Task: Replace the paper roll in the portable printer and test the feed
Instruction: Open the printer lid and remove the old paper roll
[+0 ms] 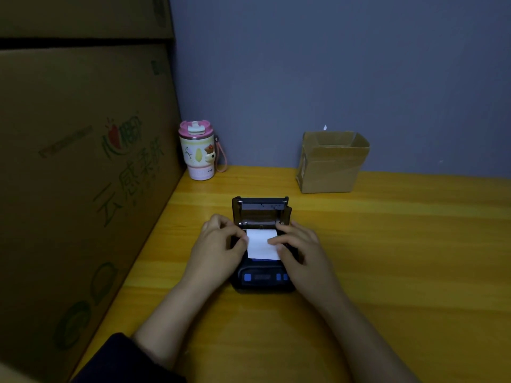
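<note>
A small black portable printer sits on the yellow wooden table, its lid tipped open toward the wall. A white strip of paper lies out of the open bay over the printer's front. My left hand pinches the paper's left edge, and my right hand pinches its right edge, fingertips resting on the sheet. Blue buttons show on the printer's front panel below the paper. The roll itself is hidden under the paper and my fingers.
A pink and white lidded tumbler stands at the back left by the wall. An open brown cardboard box stands at the back right. Large cardboard cartons wall off the table's left side.
</note>
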